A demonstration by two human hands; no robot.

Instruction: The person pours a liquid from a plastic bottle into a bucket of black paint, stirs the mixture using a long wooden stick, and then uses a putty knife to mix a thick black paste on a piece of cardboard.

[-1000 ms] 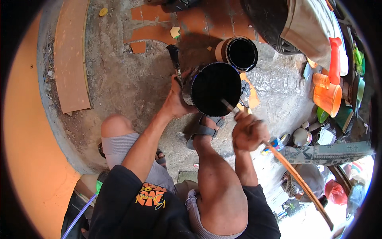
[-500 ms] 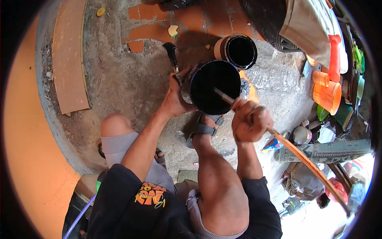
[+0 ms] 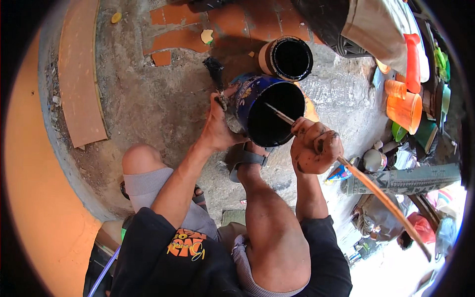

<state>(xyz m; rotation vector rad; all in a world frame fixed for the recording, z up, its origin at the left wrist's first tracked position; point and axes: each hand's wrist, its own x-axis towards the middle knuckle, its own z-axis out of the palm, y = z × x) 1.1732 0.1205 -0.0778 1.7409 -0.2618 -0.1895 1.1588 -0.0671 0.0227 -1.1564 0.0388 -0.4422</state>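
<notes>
My left hand (image 3: 217, 126) is closed against the side of a blue can (image 3: 245, 99) that holds something black. The can tilts to the right, so its printed blue side shows. The same hand also keeps a black-coated paintbrush (image 3: 214, 72), bristles pointing away from me. My right hand (image 3: 316, 146), stained black, is wrapped round a long wooden stick (image 3: 371, 182). The stick's lower end lies over the can's mouth, and its other end reaches to the lower right. I cannot tell whether the tip touches the black contents.
A second can (image 3: 267, 55) with black contents stands just beyond the blue one. A board (image 3: 79, 74) lies on the left by an orange wall (image 3: 29, 173). On the right are an orange container (image 3: 404, 111) and clutter. My sandaled foot (image 3: 247, 162) is near the can.
The blue can has tipped to the right, showing more of its side. My right hand and the stick have shifted slightly. Both hands keep their hold.
</notes>
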